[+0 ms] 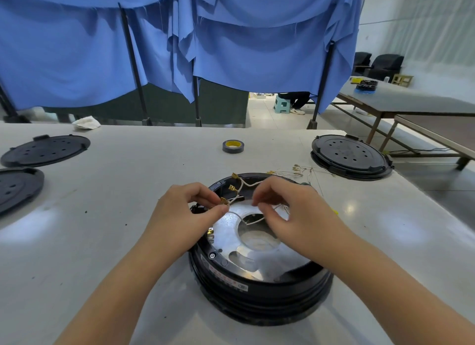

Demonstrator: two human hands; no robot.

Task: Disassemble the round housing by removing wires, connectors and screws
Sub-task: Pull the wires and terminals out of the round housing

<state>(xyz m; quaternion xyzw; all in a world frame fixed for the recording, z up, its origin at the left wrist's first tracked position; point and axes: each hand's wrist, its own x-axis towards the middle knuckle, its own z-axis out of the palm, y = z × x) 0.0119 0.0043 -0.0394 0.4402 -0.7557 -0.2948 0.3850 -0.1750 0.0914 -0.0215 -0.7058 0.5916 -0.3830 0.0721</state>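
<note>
The round black housing sits on the white table in front of me, with a silver metal plate inside it. White wires with brass spade connectors rise from its far rim. My left hand pinches one brass connector at the left of the rim. Just right of it, my right hand pinches a thin white wire that runs down into the plate's centre hole. A screw shows on the housing's left rim.
A loose bundle of wires with brass terminals lies behind the housing. Another round black housing stands at the back right, two black covers at the left, and a tape roll at the back centre. A blue curtain hangs beyond the table.
</note>
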